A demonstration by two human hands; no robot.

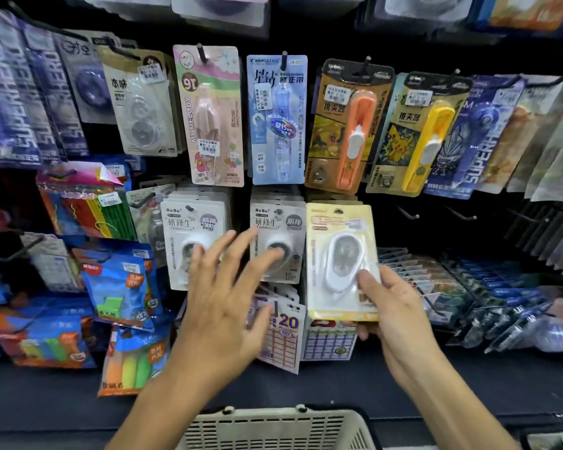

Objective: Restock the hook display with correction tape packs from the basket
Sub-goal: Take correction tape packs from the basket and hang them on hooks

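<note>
Hanging step: right hand (400, 323) pinching yellow correction tape pack (340, 261) at hook (338, 211); left hand (228, 293) spread, empty. Next: seat hang-hole fully, release.

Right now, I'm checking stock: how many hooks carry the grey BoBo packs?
2: the left grey stack behind the left hand, the right grey stack beside the yellow pack. Packs behind are hidden.

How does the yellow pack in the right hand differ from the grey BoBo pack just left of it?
The yellow pack has a yellow card and a right hand gripping its lower edge; the grey BoBo pack has a grey card, hangs free, fronting a stack. The open left hand partly covers the grey one. Both hold white correction tape dispensers.
</note>
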